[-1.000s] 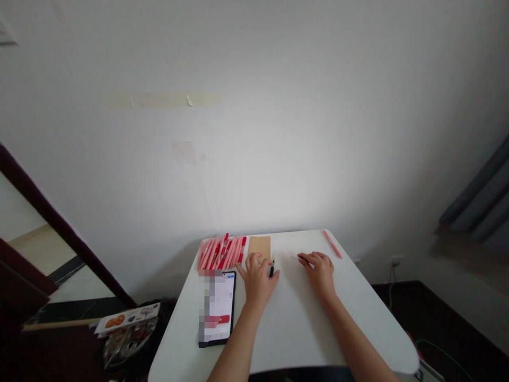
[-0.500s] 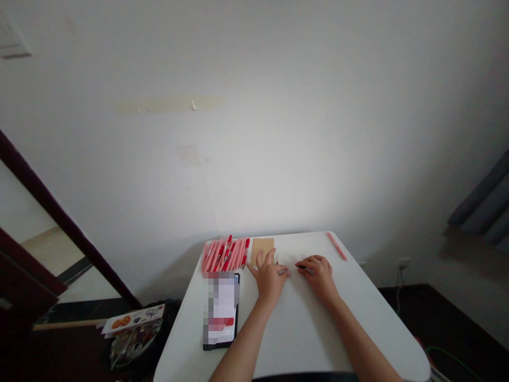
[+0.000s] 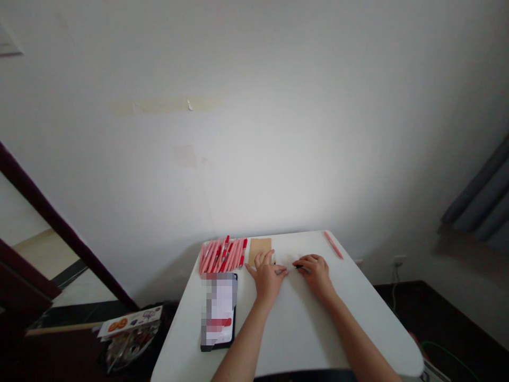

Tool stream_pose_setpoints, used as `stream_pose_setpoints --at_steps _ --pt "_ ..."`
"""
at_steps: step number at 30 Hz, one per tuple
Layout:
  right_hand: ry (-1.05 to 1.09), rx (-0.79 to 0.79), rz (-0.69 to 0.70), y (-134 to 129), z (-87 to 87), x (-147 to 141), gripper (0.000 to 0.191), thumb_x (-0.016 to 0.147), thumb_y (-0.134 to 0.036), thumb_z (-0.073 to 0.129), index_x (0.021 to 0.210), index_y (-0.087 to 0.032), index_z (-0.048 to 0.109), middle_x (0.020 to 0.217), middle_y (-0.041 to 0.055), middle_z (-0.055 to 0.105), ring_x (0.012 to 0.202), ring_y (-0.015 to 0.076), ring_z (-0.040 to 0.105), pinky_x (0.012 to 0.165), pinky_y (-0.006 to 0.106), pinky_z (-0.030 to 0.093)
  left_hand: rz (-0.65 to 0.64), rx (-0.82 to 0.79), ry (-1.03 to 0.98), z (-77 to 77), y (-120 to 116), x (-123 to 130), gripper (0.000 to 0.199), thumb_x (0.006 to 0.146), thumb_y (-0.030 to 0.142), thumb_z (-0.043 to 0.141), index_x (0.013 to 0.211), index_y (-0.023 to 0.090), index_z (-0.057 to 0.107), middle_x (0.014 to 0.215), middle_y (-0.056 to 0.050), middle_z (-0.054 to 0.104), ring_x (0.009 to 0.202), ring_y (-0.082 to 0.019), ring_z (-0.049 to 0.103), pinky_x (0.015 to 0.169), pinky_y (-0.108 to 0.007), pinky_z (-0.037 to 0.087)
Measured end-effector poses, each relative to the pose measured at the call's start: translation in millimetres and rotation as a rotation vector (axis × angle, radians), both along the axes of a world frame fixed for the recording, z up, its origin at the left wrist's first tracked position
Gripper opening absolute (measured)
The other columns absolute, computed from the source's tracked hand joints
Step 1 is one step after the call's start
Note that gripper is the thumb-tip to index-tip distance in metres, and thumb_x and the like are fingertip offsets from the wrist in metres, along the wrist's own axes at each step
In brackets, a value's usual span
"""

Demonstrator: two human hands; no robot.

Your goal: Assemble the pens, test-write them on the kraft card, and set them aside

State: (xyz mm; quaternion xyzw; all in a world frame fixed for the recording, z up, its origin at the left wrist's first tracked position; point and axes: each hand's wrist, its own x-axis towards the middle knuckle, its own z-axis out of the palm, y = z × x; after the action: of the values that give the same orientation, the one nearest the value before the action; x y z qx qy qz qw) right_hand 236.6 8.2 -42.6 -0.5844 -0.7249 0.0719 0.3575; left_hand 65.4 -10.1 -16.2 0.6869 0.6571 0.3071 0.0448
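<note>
My left hand (image 3: 267, 280) is over the white table (image 3: 294, 329), its thumb and index finger pinched on a small greyish piece (image 3: 280, 271) while the other fingers spread out. That piece is mostly hidden and its kind is unclear. Just to the right, my right hand (image 3: 317, 276) grips a thin dark pen part (image 3: 298, 266) that points toward the left hand. A narrow gap separates the two hands. Beyond the left fingertips lies a brown card (image 3: 260, 248), partly covered by that hand. A pile of pink and red pens (image 3: 222, 254) sits at the back left.
A phone (image 3: 234, 323) with a blurred screen lies left of my left forearm. One pink pen (image 3: 333, 245) rests near the back right corner. A wall (image 3: 270, 159) stands behind the table; a dark bin (image 3: 153, 339) is on the floor at left.
The whole view has shifted slightly, moving the scene a little left. My hands stay close together, and the dark part shows slightly more in front of my right fingers.
</note>
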Motion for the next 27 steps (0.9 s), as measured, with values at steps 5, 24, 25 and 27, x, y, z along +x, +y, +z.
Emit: stream_pose_setpoints --at_steps 5,24,25,27 --pt "0.016 -0.019 0.02 -0.8 1.3 -0.1 0.023 0.08 -0.03 0.055 0.095 -0.035 0.073 0.1 0.001 0.071 0.104 0.025 0.053 0.097 0.044 0.033 0.005 0.01 -0.023 -2.6 0.6 -1.8 0.01 0.068 0.034 0.075 0.078 0.038 0.074 0.135 0.002 0.054 0.132 -0.032 0.035 0.104 -0.075 0.006" --pt "0.099 -0.03 0.037 -0.4 2.8 -0.3 0.019 0.076 -0.026 0.058 0.088 -0.03 0.073 0.092 0.0006 0.072 0.104 0.0239 0.054 0.098 0.042 0.034 0.023 -0.059 -0.01 -0.6 2.1 -3.3 0.009 0.075 0.036 0.068 0.082 0.038 0.074 0.137 0.002 0.052 0.134 -0.031 0.032 0.106 -0.074 0.004" --pt "0.099 -0.028 0.034 -1.0 3.2 -0.5 0.019 0.076 -0.026 0.059 0.088 -0.03 0.073 0.092 0.0005 0.072 0.104 0.0239 0.054 0.098 0.042 0.034 0.025 -0.067 -0.007 0.1 1.8 -3.0 0.009 0.074 0.035 0.069 0.082 0.037 0.074 0.137 0.001 0.052 0.135 -0.031 0.031 0.106 -0.073 0.004" --pt "0.104 -0.023 0.023 -1.5 3.3 -0.7 0.019 0.074 -0.026 0.059 0.087 -0.03 0.073 0.092 0.0005 0.072 0.104 0.0242 0.054 0.098 0.042 0.034 0.032 -0.071 -0.004 0.8 1.1 -2.6 0.01 0.072 0.035 0.071 0.082 0.037 0.074 0.137 0.001 0.052 0.135 -0.03 0.031 0.107 -0.073 0.005"
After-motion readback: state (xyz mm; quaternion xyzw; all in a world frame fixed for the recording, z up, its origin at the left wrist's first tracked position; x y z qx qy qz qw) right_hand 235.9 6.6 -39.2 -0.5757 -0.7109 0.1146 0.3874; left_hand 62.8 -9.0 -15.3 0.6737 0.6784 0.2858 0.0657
